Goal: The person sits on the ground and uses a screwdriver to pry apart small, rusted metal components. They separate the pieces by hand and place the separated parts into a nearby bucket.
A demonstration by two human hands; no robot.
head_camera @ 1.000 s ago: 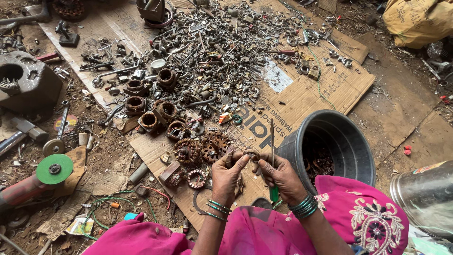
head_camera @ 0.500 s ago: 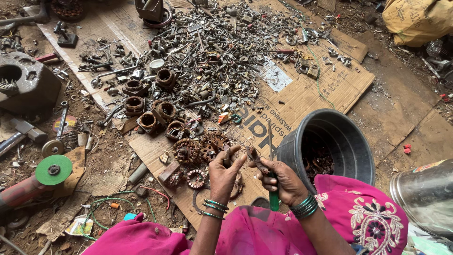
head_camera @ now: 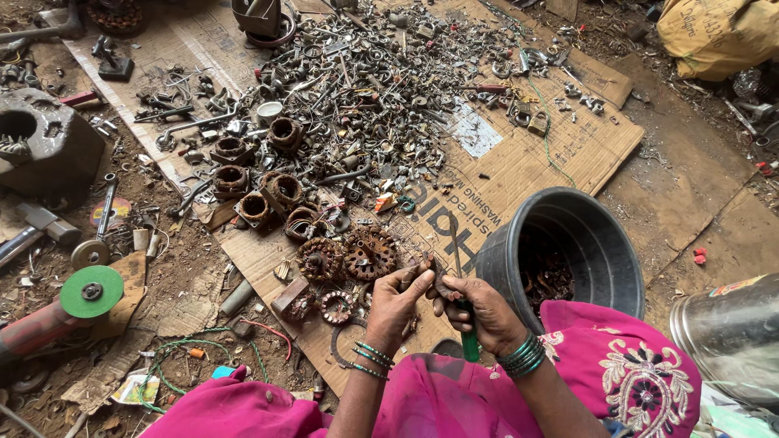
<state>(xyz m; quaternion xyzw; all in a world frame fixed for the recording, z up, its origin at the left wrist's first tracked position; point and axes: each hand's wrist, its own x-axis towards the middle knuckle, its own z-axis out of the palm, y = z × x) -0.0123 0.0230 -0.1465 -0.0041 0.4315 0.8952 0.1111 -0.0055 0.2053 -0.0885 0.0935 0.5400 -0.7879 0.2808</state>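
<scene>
Hands (head_camera: pixel 442 302) stayed together over cardboard (head_camera: pixel 519 162), dirt floor (head_camera: pixel 698 203) around.

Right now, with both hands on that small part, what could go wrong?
1. The screwdriver in the right hand could slip toward the left hand, which pinches the same small metal part.
2. A freed piece may drop into the scrap pile rather than the black bucket.

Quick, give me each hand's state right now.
Left hand: closed, pinching a small rusty metal part.
Right hand: closed on a green-handled tool, also touching the part.
</scene>
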